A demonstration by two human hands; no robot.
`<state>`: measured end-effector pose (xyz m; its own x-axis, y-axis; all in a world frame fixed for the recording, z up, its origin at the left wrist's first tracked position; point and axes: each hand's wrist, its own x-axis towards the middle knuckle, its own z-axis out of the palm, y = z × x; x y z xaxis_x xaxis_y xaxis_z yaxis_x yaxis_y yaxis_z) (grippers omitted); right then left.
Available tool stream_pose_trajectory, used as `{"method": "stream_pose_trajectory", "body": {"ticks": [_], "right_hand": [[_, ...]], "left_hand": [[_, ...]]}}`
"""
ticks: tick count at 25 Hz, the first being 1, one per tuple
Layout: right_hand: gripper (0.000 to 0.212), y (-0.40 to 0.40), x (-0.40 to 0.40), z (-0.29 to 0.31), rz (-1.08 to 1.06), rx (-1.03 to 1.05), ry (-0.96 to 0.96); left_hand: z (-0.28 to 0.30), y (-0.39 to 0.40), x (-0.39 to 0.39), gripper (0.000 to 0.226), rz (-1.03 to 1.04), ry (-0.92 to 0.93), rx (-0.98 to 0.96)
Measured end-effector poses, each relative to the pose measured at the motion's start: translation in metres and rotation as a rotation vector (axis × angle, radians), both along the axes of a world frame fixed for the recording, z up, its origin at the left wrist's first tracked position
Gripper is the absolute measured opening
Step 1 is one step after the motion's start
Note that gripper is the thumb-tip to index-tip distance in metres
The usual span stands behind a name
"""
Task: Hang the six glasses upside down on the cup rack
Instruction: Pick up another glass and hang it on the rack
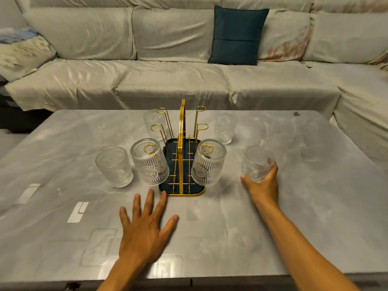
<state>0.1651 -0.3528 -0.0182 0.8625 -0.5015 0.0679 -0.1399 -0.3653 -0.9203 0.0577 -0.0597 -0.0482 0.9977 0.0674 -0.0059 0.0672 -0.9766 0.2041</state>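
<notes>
A gold wire cup rack (181, 131) with a dark tray base stands mid-table. Two ribbed glasses hang upside down on its nearest pegs, one on the left (149, 162) and one on the right (207, 163). An upright glass (114, 167) stands at the left, and two more stand behind the rack, far left (152, 122) and far right (225, 128). My right hand (262, 183) wraps around the base of an upright glass (256, 162) to the right of the rack. My left hand (144, 223) lies flat and spread on the table, one fingertip touching the tray's front corner.
The grey marble-look table (294, 206) reaches to a near edge at the bottom. Behind it runs a pale sofa (168, 76) with a dark teal cushion (237, 35). Four upper pegs of the rack are bare.
</notes>
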Motion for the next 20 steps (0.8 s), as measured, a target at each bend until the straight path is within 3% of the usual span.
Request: {"method": "stream_pose_trajectory", "body": {"ticks": [5,12,16,20], "right_hand": [[0.085,-0.015,0.001,0.017,0.102,-0.071,-0.049],[0.065,-0.004,0.019,0.158,0.240,-0.055,-0.405],[0.051,0.030,0.032,0.209,0.350,-0.227,-0.413],[0.049,0.063,0.044,0.206,0.399,-0.339,-0.351]], "left_hand": [[-0.001,0.000,0.000,0.071,0.008,-0.001,-0.004],[-0.002,0.001,0.000,0.071,0.006,0.000,-0.017],[-0.001,0.000,0.000,0.072,0.011,-0.008,-0.029],[-0.002,0.000,0.001,0.072,0.005,-0.012,-0.030]]}}
